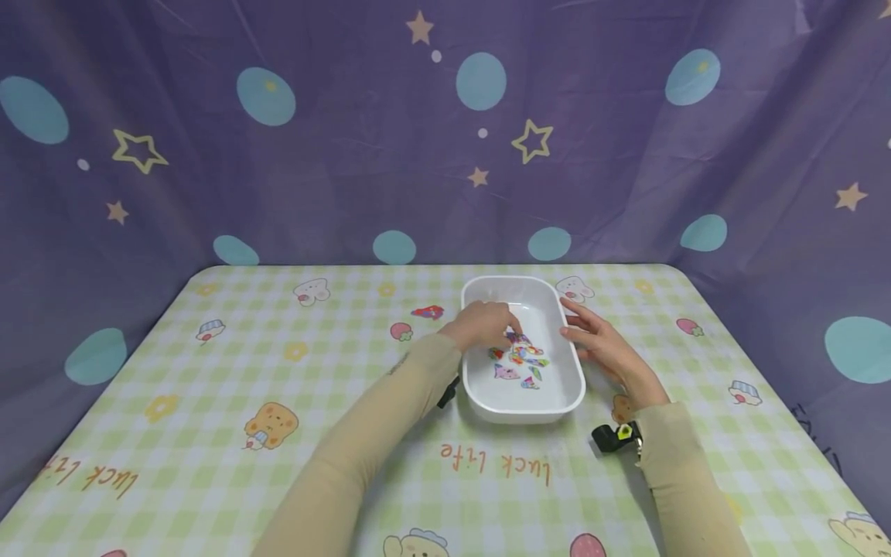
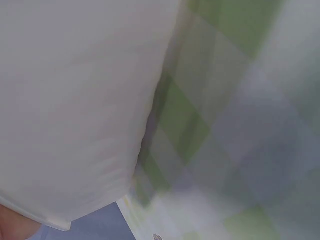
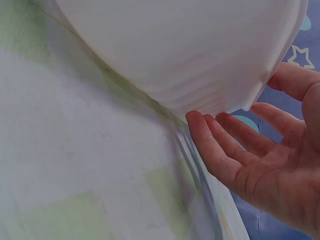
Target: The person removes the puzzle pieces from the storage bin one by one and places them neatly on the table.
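Here, left hand (image 1: 483, 323) within tray (image 1: 501, 397) at cutouts (image 1: 517, 357), grip unclear, right hand (image 1: 607, 346) holding rim (image 1: 578, 365), room toward far end

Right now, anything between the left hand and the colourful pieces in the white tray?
Nothing visible. The left hand reaches over the left rim of the white tray, fingers down by the colourful pieces. The right hand is at the opposite rim, out of that path.
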`<state>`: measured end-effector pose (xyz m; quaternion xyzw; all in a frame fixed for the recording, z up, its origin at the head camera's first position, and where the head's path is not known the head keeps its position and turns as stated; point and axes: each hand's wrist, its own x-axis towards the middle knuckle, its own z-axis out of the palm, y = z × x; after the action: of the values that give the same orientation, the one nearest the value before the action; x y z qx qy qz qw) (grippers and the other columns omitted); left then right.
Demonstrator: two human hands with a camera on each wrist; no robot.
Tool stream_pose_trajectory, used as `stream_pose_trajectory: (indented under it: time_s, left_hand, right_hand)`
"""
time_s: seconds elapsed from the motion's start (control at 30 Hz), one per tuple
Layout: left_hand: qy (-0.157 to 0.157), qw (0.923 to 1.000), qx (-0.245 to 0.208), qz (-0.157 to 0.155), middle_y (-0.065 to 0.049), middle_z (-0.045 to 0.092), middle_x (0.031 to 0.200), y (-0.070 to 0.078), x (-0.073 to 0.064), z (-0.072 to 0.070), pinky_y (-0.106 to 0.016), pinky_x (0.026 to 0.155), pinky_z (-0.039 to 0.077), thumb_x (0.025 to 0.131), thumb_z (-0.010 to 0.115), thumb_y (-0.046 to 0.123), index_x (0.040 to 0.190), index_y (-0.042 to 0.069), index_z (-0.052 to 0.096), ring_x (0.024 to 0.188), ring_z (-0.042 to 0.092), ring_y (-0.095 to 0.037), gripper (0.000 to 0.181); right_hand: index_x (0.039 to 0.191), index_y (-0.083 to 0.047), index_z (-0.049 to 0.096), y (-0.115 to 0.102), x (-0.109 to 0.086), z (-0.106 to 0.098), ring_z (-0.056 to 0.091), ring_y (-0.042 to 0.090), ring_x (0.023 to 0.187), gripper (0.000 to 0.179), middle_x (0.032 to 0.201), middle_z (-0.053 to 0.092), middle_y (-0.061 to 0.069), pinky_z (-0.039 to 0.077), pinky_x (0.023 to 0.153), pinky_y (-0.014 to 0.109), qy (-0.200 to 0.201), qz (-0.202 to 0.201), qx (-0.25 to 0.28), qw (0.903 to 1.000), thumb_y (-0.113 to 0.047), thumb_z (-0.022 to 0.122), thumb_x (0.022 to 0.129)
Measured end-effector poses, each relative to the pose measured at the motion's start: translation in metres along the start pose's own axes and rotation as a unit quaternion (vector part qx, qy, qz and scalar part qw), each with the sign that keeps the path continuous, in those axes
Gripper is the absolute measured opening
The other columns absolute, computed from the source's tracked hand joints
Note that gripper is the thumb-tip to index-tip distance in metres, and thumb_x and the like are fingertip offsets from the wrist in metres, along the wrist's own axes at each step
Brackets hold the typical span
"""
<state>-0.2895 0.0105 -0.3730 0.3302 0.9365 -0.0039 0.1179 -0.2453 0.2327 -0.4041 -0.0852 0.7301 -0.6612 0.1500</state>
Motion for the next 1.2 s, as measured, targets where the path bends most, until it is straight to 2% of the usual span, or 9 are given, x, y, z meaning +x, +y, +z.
stream_pose_trajectory:
  time_s: [0.13,0.3,0.63,0.93,1.2]
  left_hand:
    - [0.002,1.0,-0.004,0.001,0.007,0.058,0.108,0.0005,-0.0005,-0.0002,-0.033,0.087,0.037,0.08,0.067,0.029,0.108,0.032,0.065,0.101,0.052,-0.01,0.029]
    - [0.002,1.0,-0.004,-0.001,0.008,0.058,0.099,0.0004,-0.0001,-0.0002,-0.032,0.084,0.036,0.077,0.07,0.031,0.1,0.029,0.065,0.092,0.052,-0.009,0.024]
    - [0.009,0.9999,-0.001,-0.011,0.011,0.058,0.089,-0.003,0.0043,0.0032,-0.031,0.081,0.035,0.075,0.069,0.03,0.089,0.024,0.064,0.083,0.052,-0.008,0.016]
    - [0.012,0.9998,0.008,-0.01,0.01,0.057,0.087,-0.002,0.0045,0.0032,-0.03,0.079,0.033,0.075,0.069,0.03,0.088,0.022,0.063,0.081,0.052,-0.009,0.016]
    - [0.01,0.9999,0.005,-0.013,0.011,0.057,0.086,-0.0003,0.0015,0.0029,-0.03,0.08,0.033,0.075,0.07,0.033,0.087,0.022,0.063,0.081,0.052,-0.008,0.018]
  right_hand:
    - [0.146,-0.015,0.015,0.0013,0.0003,-0.001,0.051,0.014,0.107,0.068,0.143,0.027,0.022,0.048,0.086,0.034,-0.002,-0.002,-0.002,1.0,-0.021,0.054,0.091]
    - [0.146,-0.016,0.015,0.0022,0.0014,-0.0019,0.052,0.01,0.104,0.067,0.142,0.028,0.021,0.049,0.085,0.033,-0.004,-0.002,-0.001,1.0,-0.02,0.054,0.091]
    - [0.146,-0.016,0.015,0.0023,0.0024,-0.0025,0.052,0.011,0.105,0.068,0.143,0.027,0.021,0.048,0.086,0.034,-0.006,-0.001,-0.001,1.0,-0.021,0.054,0.091]
    - [0.146,-0.015,0.014,0.002,0.0016,-0.0026,0.051,0.013,0.106,0.068,0.143,0.026,0.022,0.049,0.085,0.034,-0.004,-0.001,0.0,1.0,-0.021,0.053,0.091]
    - [0.146,-0.015,0.015,0.003,0.0022,-0.002,0.053,0.01,0.104,0.068,0.143,0.027,0.021,0.049,0.084,0.033,-0.003,-0.002,0.01,0.9999,-0.019,0.054,0.091]
